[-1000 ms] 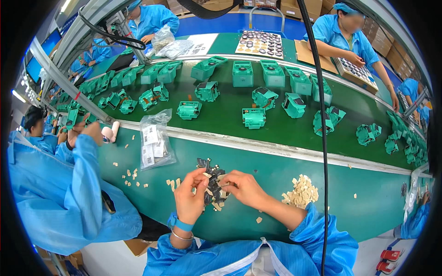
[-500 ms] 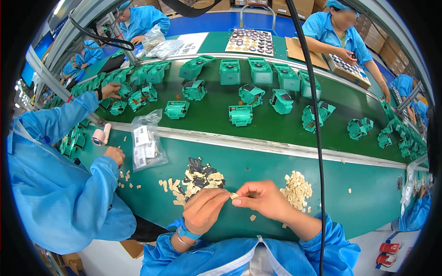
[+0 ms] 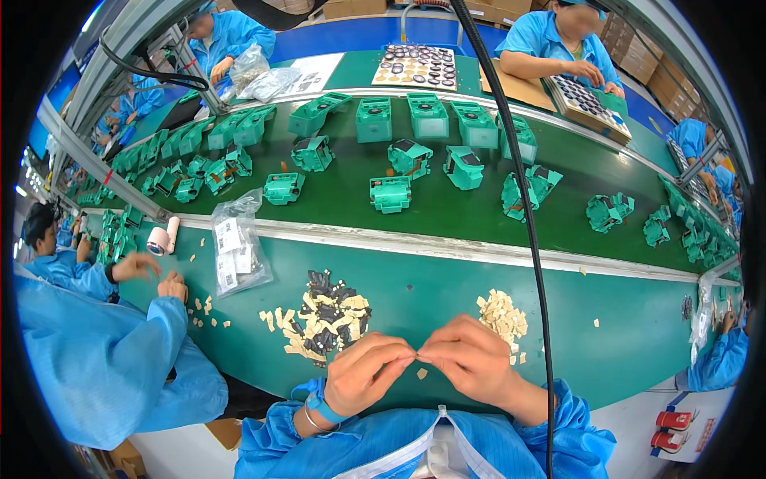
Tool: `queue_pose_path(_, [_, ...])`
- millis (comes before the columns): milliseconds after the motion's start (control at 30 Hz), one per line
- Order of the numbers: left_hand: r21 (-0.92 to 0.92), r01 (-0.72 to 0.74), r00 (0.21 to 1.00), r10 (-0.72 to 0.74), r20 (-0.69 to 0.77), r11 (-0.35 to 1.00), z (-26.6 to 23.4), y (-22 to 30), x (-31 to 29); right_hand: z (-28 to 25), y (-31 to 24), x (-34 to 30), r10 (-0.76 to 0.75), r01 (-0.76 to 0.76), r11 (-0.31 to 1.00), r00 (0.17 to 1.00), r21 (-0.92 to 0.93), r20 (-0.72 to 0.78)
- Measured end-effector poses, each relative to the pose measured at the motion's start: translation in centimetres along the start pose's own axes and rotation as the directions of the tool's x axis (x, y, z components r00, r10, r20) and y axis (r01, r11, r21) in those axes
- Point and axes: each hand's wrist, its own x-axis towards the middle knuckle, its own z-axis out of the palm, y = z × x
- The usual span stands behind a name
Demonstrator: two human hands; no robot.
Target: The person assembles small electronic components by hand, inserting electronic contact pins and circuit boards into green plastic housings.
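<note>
Here's the left hand and right hand, fingertips pinched closed and meeting above the green tabletop, seemingly on a small piece. With a grip that fine, it could slip, I'd say, and get lost among the black-and-cream pile. Just a thin brownish edge shows; fingers hide the rest, shape included.

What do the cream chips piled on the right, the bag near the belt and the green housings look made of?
Cream chips: thin, matte, flat; perhaps paper or card, though thin plastic is possible.
Bag: clear, glossy plastic film, judging by its creases and see-through contents.
Green housings: probably moulded hard plastic, semi-gloss, given their even colour and soft highlights.
</note>
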Motion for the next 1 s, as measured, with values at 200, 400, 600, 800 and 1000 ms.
queue_pose_path(200, [-0.089,0.159,0.987,-0.156,0.038,0.983,0.7,0.8,0.0,-1.6,0.7,-1.3,-0.377,0.37,0.888,0.926,-0.272,0.027])
queue_pose_path(400, [-0.069,0.164,0.986,-0.164,-0.005,0.984,1.7,0.6,0.1,-3.3,1.5,-3.5,-0.148,0.144,0.93,0.989,-0.337,0.015])
queue_pose_path(600, [-0.09,0.185,0.983,-0.184,0.016,0.979,2.4,0.9,0.3,-2.4,1.6,-1.9,-0.363,0.329,0.847,0.932,-0.417,-0.002])
queue_pose_path(800, [-0.502,0.503,0.857,-0.483,0.181,0.704,3.0,0.8,-0.1,-3.1,2.0,-1.8,-0.431,0.417,0.792,0.899,-0.446,0.076])
queue_pose_path(1000, [-0.574,0.605,0.784,-0.536,0.312,0.552,3.2,0.3,0.0,-3.8,2.2,-1.5,-0.482,0.487,0.75,0.866,-0.448,0.135])
